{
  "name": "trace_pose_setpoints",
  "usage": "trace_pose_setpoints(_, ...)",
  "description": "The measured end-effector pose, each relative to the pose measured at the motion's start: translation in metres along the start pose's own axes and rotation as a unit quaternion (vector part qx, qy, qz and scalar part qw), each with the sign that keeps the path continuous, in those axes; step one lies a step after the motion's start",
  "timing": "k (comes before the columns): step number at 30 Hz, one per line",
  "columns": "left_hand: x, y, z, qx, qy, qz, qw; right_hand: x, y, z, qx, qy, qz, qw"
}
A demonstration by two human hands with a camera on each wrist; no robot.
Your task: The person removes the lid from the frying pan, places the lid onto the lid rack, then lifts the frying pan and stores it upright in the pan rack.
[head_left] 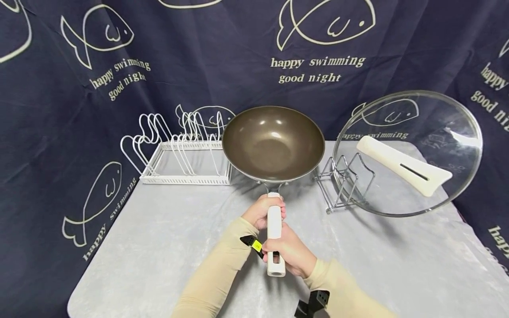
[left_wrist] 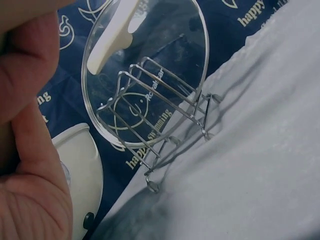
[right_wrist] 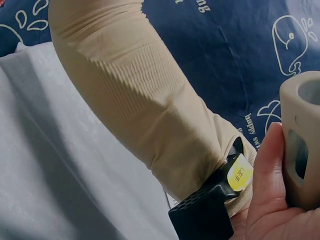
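A brown-lined wok [head_left: 274, 145] with a long cream handle [head_left: 275, 221] is held up over the table, its inside tilted toward me. My left hand [head_left: 262, 211] grips the handle close to the pan. Nearer the handle's end, my right hand [head_left: 292, 251] wraps round it. In the right wrist view the hollow handle end [right_wrist: 305, 135] shows beside the right thumb. The left wrist view catches only part of the left hand [left_wrist: 35, 175] and the wok's pale outer side [left_wrist: 82, 170].
Left of the wok stands a white wire dish rack [head_left: 187, 180]. To the right, a small metal rack [head_left: 338, 205] holds a large glass lid [head_left: 457, 176] upright, its cream handle facing me. A grey-white table [head_left: 159, 247] lies beneath, with a dark fish-print curtain [head_left: 222, 53] around it.
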State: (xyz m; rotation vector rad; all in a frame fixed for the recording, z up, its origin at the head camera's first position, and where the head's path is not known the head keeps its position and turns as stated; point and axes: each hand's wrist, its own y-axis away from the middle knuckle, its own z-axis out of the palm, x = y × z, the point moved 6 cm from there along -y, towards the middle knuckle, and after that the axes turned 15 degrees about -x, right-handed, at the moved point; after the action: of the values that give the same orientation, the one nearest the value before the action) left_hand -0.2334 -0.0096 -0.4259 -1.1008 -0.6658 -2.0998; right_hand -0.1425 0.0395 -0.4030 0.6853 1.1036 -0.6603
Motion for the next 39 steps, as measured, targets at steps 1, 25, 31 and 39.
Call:
trace_pose_setpoints(1,0.000,0.000,0.001,-0.002,0.001,0.000,1.0000,-0.001,0.001,0.000,0.000,0.001,0.001,1.0000)
trace_pose_setpoints(25,0.022,0.000,0.020,-0.002,0.040,0.027,0.9988,-0.033,0.011,0.005,-0.057,-0.005,-0.018,0.9982)
trace_pose_setpoints(31,0.027,0.000,0.025,-0.005,0.044,0.030,0.9986,-0.039,0.014,0.006,-0.064,-0.007,-0.024,0.9976)
trace_pose_setpoints(39,0.034,0.000,0.033,-0.014,0.045,0.041,0.9981,-0.046,0.018,0.007,-0.064,-0.004,-0.027,0.9976)
